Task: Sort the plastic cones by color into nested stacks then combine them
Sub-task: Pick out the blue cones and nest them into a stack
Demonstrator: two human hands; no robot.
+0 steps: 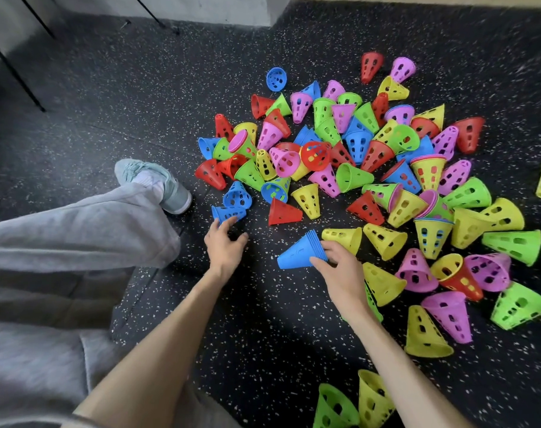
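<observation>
Black rubber flooring [139, 97] flecked white, pale wall base at top; person seated on it, grey trouser leg [87, 230] and pale green shoe [167, 186] stretched out to the left.

Landmark: blue stack [300, 253], several blue cones nested, lying on its side on the floor. Narrow tip points down-left, wide rims up-right.

Right hand [340, 270] grips the blue stack at its wide end, fingers curled over the rims.

Left hand [224, 242] is left of the blue stack, well apart from the right hand. Fingers spread and loosely bent, holding nothing, fingertips touching or just short of a loose blue cone [229, 213]; cannot tell which.

Loose blue cone lies on its side up-left of the blue stack, long axis roughly left-right. A second blue cone [237, 195] sits just above it.

Main heap [355, 149] of red, green, yellow, pink and blue cones spreads above and right of the blue stack, unsorted. Yellow cones [343, 237] lie just right of the stack's rims.

Judgement: blue sort under way, early in the task. Left hand is the nearer one to the loose blue cone; likely next, grip it and bring it right to the stack, aligned with the stack's axis so it nests.
</observation>
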